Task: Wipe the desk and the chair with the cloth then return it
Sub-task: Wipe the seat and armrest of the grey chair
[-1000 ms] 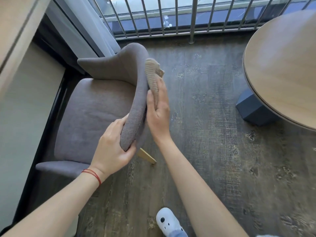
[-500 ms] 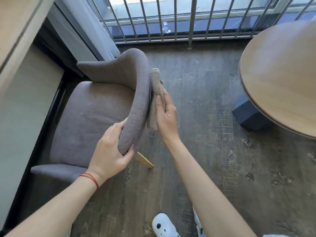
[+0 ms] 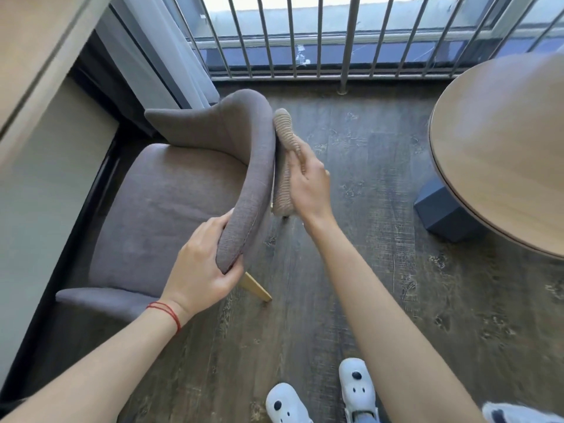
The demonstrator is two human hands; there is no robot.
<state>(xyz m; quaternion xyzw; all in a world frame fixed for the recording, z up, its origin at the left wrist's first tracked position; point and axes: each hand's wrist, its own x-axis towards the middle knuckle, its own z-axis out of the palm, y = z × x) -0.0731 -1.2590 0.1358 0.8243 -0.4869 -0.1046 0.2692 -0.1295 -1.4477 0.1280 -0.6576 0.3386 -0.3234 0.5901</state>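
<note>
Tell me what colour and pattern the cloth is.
Beige with a ribbed texture; the cloth shows in the head view, pressed against the chair back.

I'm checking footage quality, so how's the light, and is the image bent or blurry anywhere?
Head view: daylight floods through the railing, lending the round table a soft sheen; wide-angle lens splays the bars outward; cloth, chair and both hands look sharp.

A home, by a tall window: a grey upholstered chair on dark wood-look flooring, a round wooden table, a pale curtain, a metal railing across the glass, and 2 white clogs on the person's feet
</note>
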